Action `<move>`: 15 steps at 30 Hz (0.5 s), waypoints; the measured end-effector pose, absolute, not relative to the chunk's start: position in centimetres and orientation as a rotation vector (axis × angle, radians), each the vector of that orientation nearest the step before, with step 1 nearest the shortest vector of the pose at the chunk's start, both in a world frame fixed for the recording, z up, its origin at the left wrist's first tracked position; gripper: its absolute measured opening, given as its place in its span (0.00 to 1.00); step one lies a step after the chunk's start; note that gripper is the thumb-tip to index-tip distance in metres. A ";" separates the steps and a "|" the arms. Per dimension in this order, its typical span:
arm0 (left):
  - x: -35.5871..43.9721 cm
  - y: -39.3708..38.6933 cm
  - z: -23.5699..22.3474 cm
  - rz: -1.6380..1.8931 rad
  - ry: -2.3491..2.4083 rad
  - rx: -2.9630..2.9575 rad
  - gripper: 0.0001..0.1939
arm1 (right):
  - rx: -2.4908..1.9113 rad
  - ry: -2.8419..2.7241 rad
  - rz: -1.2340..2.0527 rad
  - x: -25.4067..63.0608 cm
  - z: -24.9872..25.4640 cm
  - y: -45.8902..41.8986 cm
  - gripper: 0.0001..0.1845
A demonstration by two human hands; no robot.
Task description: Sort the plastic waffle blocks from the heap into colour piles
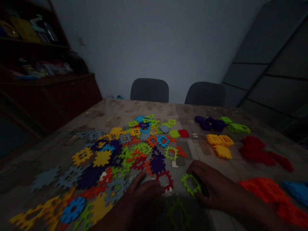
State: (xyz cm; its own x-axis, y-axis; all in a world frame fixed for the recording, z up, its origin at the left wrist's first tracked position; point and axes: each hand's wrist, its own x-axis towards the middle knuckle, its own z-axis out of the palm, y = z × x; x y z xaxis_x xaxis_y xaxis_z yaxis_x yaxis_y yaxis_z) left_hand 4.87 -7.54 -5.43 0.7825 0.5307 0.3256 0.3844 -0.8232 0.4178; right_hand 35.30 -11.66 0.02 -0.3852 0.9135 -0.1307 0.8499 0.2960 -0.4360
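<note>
My right hand (pixel 209 184) pinches the right side of a lime green toothed frame tile (pixel 184 183) with an open middle. My left hand (pixel 141 195), a little blurred, hovers low over the near edge of the loose tile pile, thumb apart from the fingers. Just beyond its fingertips lies a red toothed frame tile (pixel 171 186). Between my hands, in shadow, a second lime green frame tile (pixel 189 215) shows dimly. A grey window tile (pixel 115 191) and a dark purple solid tile (pixel 158 165) lie close to my left hand.
Mixed tiles spread across the table's left. Colour groups lie on the right: purple (pixel 209 124), lime green (pixel 239 128), yellow (pixel 222 150), red (pixel 255 150), orange (pixel 267 191) and blue (pixel 298 191). Two chairs (pixel 149 90) stand behind the table (pixel 115 110).
</note>
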 end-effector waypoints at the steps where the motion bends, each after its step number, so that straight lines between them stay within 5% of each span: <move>1: 4.6 -7.1 -3.9 0.609 0.713 2.641 0.19 | -1.654 -2.411 0.672 35.4 0.1 -11.8 0.22; 8: 1.1 -3.6 0.7 0.664 0.631 2.755 0.15 | -1.526 -2.485 0.572 36.0 -0.3 -11.6 0.37; 15: -1.7 -1.1 0.3 0.730 0.738 2.740 0.12 | -1.516 -2.487 0.603 34.8 0.5 -11.1 0.21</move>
